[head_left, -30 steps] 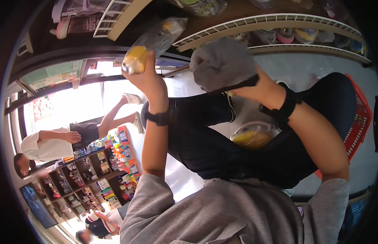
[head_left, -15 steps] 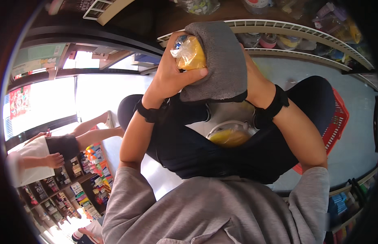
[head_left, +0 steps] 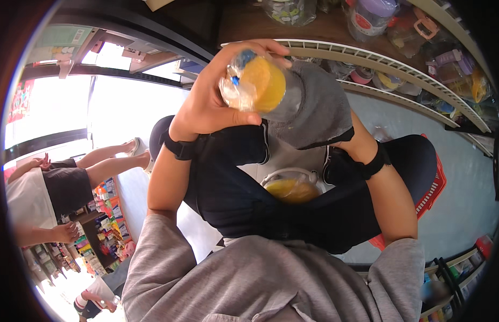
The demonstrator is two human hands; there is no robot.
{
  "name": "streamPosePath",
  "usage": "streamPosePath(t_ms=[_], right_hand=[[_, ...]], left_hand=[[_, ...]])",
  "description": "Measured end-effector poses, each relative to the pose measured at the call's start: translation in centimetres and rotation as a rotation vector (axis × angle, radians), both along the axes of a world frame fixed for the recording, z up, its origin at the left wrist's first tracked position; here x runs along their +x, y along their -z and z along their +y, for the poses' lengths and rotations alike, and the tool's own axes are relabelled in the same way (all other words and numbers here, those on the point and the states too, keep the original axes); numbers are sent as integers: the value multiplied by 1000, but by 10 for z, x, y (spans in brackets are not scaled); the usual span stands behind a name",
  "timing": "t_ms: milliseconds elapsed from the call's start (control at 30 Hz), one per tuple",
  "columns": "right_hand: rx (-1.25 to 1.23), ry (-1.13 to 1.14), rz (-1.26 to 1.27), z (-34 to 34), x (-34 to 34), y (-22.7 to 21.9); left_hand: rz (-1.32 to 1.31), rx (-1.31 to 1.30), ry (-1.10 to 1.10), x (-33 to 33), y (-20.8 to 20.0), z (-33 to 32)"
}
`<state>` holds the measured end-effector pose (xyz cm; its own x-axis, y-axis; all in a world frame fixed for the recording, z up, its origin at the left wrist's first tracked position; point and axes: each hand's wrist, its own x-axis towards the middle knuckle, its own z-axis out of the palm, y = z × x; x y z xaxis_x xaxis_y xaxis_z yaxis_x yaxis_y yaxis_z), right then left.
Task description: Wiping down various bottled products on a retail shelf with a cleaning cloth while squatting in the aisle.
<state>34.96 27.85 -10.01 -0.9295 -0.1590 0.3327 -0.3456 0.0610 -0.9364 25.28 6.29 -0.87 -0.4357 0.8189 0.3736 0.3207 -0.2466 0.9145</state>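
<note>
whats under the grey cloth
The grey cloth covers most of the right hand. A clear, yellow-ended container, held in the left hand, reaches the cloth's edge; whether it continues underneath is hidden.

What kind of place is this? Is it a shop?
It looks like a shop, probably. There are plastic-wrapped containers along a shelf, rows of small colourful goods at the left, and a red basket beside the person's knee.

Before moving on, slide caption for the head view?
Left hand grips a wrapped yellow-and-clear bottle; right hand holds grey cloth.
</note>
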Motion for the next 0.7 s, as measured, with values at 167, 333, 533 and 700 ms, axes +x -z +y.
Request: streamPosePath(t_ms=[167,333,533,700], right_hand=[[91,213,216,-13,8,2],[-40,190,160,5,-10,-9],[-272,186,6,16,-16,-19],[-499,252,-149,20,-12,-18]], left_hand=[[10,52,-154,-3,3,0],[43,-317,-159,17,30,9],[6,-330,-206,27,27,19],[329,-382,-491,41,18,32]])
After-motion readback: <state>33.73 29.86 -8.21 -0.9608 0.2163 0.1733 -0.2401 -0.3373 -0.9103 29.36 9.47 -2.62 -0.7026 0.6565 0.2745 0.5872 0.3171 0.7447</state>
